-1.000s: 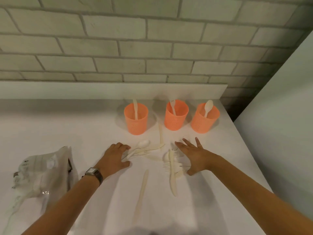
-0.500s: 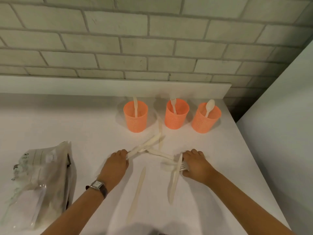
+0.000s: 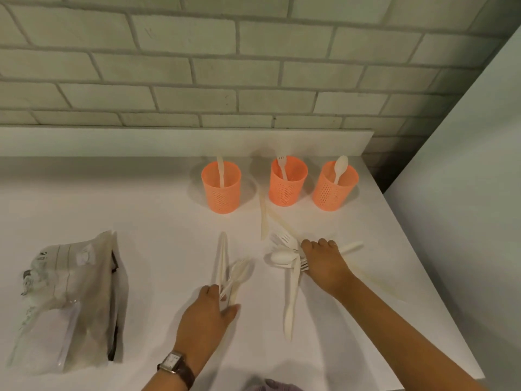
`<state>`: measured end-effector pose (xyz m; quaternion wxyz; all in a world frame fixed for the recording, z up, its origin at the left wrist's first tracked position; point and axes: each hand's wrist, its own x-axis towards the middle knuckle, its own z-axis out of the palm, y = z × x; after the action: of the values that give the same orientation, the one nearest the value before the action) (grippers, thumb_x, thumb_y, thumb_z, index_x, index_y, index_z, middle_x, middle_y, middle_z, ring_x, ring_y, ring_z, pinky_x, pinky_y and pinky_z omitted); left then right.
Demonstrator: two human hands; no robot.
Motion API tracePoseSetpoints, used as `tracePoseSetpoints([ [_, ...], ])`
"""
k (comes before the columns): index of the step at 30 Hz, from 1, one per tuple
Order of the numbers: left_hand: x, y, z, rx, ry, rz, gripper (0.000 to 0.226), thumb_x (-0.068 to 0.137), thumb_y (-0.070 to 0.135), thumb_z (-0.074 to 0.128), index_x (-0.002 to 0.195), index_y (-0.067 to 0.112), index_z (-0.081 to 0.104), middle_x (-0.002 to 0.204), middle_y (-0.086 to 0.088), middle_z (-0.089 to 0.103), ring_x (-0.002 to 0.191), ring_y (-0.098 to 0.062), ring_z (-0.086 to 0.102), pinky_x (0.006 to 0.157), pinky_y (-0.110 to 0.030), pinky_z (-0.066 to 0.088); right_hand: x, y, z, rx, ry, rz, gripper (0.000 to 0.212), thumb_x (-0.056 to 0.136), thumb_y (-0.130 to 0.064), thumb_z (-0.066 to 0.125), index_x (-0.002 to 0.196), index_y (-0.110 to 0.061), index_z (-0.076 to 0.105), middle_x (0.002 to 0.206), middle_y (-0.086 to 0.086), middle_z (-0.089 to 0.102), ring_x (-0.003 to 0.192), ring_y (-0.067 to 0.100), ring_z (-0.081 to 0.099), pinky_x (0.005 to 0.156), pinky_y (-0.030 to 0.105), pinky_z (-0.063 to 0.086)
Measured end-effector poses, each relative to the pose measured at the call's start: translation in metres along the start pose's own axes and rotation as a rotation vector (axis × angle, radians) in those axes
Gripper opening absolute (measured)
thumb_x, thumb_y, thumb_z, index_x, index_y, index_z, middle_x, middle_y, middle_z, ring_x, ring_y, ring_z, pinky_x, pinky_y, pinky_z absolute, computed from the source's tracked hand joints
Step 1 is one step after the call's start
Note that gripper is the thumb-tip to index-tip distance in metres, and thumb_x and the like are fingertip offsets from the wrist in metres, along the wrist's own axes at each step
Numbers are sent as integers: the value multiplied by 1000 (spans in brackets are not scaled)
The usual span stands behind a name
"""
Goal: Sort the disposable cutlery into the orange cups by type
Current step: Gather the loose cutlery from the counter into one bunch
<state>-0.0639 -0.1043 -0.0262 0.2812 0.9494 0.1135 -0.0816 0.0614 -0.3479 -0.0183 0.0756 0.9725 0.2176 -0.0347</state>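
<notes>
Three orange cups stand in a row at the back of the white counter: the left cup holds a knife, the middle cup a fork, the right cup a spoon. My left hand grips a bundle of cream cutlery by the handles, a knife and forks fanning away from me. My right hand grips another bundle of forks and a spoon, with a handle end sticking out to its right. A knife lies below that bundle, and another knife lies near the middle cup.
A crumpled clear plastic bag lies on the counter at the left. The counter's right edge runs diagonally beside a pale wall. A brick wall and a low ledge stand behind the cups.
Both hands have closed on separate bundles of cutlery and pulled them apart; the left bundle now sits nearer me. The camera has shifted closer.
</notes>
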Motion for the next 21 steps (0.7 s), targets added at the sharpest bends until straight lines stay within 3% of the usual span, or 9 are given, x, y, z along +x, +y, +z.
tracePoseSetpoints([
  [3,0,2,-1,21,-16,7,25,88,46,52,95,23,47,90,9,44,64,-7,48,51,-14,33,3,9,-12,-29,0,4,63,18,-30,93,69,-9,62,44,0,48,28,16,45,42,20,27],
  [5,-1,1,-3,62,-46,28,18,90,42,51,91,25,44,90,8,45,67,-7,49,55,-14,35,0,15,-25,-92,18,17,60,31,-30,92,78,-7,63,52,2,54,32,18,50,45,22,24],
  [6,-1,1,-5,79,-62,40,16,91,39,51,90,25,43,88,8,46,68,-7,49,57,-14,36,-3,18,-31,-97,-13,9,55,51,-29,86,93,-4,62,67,5,61,45,21,59,49,25,30],
  [8,-3,-2,-9,92,-102,42,13,89,37,53,88,26,46,83,9,47,68,-6,50,59,-13,39,-7,28,-30,-71,15,29,42,85,-17,56,124,-4,47,102,10,61,80,27,65,67,31,40],
  [10,-5,-6,-14,71,-159,30,12,87,37,56,85,28,48,77,11,51,67,-2,52,62,-13,42,-15,37,-33,98,-14,118,42,93,-12,40,134,-7,38,116,9,57,95,27,62,81,32,43],
  [13,-7,-12,-30,19,-308,21,10,84,35,60,88,32,52,80,13,57,68,-1,55,59,-11,40,-26,57,-29,490,-17,276,36,95,-15,46,131,-8,46,117,8,59,107,29,59,90,30,41],
  [16,-5,-18,-49,-92,-456,24,9,83,27,62,90,31,62,84,14,61,72,-1,58,61,-10,39,-38,73,-24,692,-38,373,26,95,-21,51,117,-8,54,98,4,59,90,24,59,77,26,39],
  [18,-1,-18,-63,-197,-441,31,5,82,30,64,78,28,65,78,11,65,69,-2,60,62,-13,40,-47,79,-22,676,-42,430,21,92,-23,55,109,-10,55,91,2,59,81,21,56,71,26,37],
  [21,14,-12,-72,-209,-229,39,30,84,41,61,66,18,59,59,3,58,53,-11,52,57,-25,38,-59,85,-17,553,-40,520,19,83,-27,67,92,-16,55,85,1,59,76,21,54,63,26,34],
])
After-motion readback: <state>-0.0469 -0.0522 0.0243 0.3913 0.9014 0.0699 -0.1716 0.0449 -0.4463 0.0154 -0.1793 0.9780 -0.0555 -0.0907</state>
